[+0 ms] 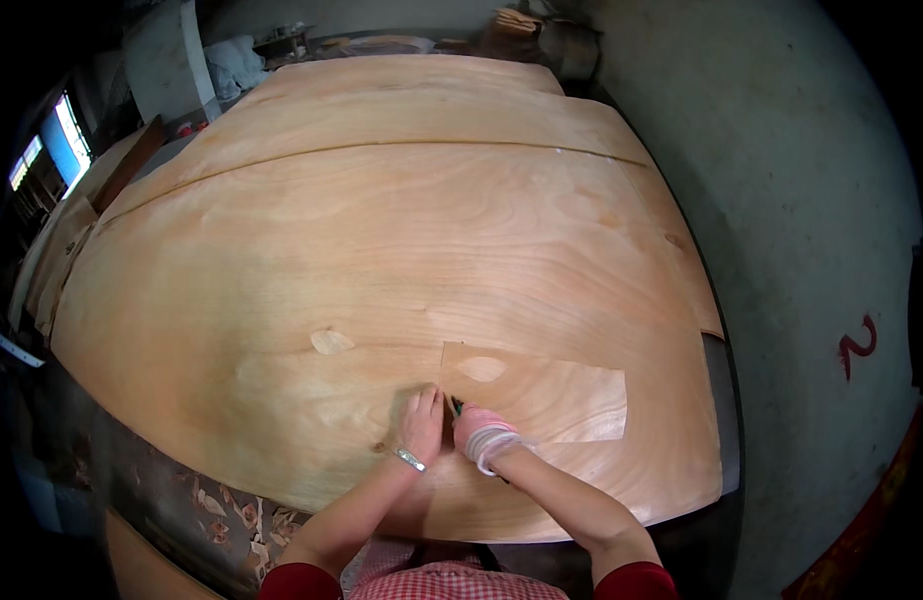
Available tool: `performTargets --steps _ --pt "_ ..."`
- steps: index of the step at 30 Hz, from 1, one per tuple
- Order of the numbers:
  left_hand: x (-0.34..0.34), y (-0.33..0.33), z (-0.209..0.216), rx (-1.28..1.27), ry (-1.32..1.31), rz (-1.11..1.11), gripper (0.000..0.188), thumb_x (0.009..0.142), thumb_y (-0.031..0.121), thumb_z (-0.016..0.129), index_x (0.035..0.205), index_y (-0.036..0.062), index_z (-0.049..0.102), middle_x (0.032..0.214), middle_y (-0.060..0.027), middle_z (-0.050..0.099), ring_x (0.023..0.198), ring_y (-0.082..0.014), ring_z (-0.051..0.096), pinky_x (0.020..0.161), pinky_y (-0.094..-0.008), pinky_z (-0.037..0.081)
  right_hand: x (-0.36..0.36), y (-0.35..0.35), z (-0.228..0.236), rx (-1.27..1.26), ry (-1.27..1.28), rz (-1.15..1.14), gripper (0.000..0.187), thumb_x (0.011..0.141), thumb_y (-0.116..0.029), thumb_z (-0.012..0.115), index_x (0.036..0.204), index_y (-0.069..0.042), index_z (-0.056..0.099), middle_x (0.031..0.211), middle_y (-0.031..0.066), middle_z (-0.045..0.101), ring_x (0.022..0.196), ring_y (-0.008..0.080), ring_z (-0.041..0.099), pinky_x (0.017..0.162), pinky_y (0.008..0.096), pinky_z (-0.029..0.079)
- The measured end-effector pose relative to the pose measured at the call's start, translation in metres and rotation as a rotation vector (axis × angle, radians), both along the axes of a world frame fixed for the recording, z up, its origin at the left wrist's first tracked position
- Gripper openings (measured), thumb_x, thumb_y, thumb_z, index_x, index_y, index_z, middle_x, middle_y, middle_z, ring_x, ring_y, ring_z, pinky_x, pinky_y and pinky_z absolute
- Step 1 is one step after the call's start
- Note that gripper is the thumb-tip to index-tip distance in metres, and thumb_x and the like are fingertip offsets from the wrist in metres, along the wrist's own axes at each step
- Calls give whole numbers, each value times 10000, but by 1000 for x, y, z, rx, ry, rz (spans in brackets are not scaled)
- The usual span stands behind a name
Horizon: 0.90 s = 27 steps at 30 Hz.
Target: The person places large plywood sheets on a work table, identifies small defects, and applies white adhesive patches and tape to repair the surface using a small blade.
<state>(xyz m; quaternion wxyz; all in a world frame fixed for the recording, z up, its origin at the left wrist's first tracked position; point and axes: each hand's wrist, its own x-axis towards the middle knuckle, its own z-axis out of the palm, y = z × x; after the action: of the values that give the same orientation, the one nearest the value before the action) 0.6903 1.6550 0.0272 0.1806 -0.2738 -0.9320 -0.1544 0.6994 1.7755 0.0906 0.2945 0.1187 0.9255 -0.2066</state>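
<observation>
A large sheet of pale wood veneer (271, 250) spreads in front of me. On its near right part lies a smaller rectangular veneer piece (571, 400), whose left edge runs close to both hands. My left hand (422, 423), bare with a silvery band at the wrist, rests flat on the wood just left of that edge, fingers stretched forward. My right hand (476, 428), in a pink and white glove, is closed round a small dark green knife (456, 406) at the piece's left edge. Its blade is hard to make out.
Leaf-shaped patches (331, 342) show on the wood. A long seam (381, 143) crosses the sheet's far part. Veneer scraps (246, 520) lie below the near left edge. A grey wall (791, 200) with a red painted mark stands close on the right. A pillar (166, 60) rises far left.
</observation>
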Motion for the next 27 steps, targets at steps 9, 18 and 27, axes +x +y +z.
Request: performTargets --steps 9,18,27 --pt "1 1 -13 176 -284 34 322 792 87 450 1093 -21 486 1103 -162 502 953 -314 479 833 -377 391 43 12 -10 93 -82 -5 250 793 -150 463 997 -11 505 1010 215 581 941 340 575 768 442 470" --pt "34 32 -12 513 -418 -258 532 751 49 464 1246 -72 311 1206 -253 426 1154 -359 383 985 -379 303 37 46 -7 195 15 334 210 806 -163 446 963 -50 526 898 181 617 822 356 599 666 438 487" --pt "38 37 -21 101 -93 -271 411 729 89 473 1105 -77 465 1207 -245 422 1166 -350 378 998 -381 303 -22 126 31 491 -70 931 215 798 -183 486 971 -101 583 890 114 632 832 310 614 641 421 495"
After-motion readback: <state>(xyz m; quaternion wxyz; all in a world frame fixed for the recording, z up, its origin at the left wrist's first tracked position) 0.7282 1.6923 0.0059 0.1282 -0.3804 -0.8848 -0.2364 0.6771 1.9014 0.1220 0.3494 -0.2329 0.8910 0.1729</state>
